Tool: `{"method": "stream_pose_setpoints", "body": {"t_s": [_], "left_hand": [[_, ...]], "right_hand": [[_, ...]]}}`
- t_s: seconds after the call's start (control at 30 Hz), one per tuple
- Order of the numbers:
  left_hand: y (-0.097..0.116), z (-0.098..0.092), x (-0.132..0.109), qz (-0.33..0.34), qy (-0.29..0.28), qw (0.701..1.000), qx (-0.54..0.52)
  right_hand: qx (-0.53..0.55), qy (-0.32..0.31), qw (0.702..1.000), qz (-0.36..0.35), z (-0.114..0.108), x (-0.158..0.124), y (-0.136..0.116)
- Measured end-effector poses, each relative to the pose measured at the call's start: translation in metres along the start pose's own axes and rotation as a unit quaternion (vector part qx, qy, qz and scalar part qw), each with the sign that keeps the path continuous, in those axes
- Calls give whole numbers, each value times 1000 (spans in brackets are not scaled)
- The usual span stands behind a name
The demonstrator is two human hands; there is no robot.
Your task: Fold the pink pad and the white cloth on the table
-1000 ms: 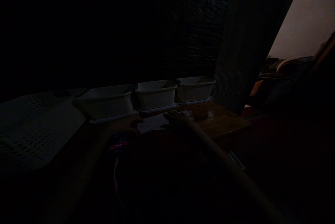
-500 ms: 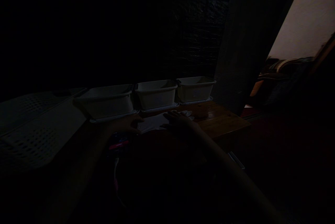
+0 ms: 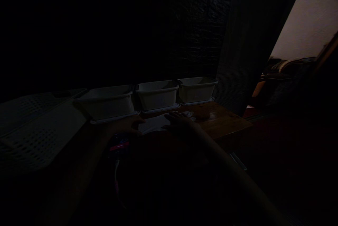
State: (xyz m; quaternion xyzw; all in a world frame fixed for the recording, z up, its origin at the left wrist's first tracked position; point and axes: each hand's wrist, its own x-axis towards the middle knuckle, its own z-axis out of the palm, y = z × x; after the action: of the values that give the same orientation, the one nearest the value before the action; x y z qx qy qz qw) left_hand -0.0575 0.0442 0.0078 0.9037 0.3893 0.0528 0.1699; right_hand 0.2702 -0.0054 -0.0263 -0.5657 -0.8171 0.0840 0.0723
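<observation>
A white piece of cloth [image 3: 154, 123] lies flattened on the wooden table [image 3: 224, 122], with crumpled, lobed folds at its right end. The dark picture hides what kind of cloth it is. My right hand [image 3: 182, 123] rests palm down across its right part, fingers stretched out. At the cloth's left edge is my left hand [image 3: 125, 125], its fingers and thumb apart, gripping nothing that I can see. Just below the left wrist is a dark device with a lit pink band [image 3: 118, 146], and a pale cable [image 3: 116, 171] hangs from it.
Three pale plastic bins, a left one [image 3: 112, 106], a middle one [image 3: 158, 95] and a right one [image 3: 198, 90], line the back of the table on pale lids or trays. A white perforated basket [image 3: 34, 141] stands at the left. Beyond the table's right end is a doorway.
Both hands and the cloth stay almost where they were; any shift is too slight to make out. The picture is a little darker.
</observation>
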Motion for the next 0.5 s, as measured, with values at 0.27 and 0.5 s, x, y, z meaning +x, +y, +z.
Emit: {"method": "stream_pose_setpoints", "body": {"t_s": [0.27, 0.5], "left_hand": [[-4, 1, 2, 6, -5, 1000, 5], [0, -1, 0, 2, -2, 1000, -11]], "right_hand": [[0, 18, 1000, -5, 8, 3, 6], [-7, 33, 999, -6, 9, 3, 6]]}}
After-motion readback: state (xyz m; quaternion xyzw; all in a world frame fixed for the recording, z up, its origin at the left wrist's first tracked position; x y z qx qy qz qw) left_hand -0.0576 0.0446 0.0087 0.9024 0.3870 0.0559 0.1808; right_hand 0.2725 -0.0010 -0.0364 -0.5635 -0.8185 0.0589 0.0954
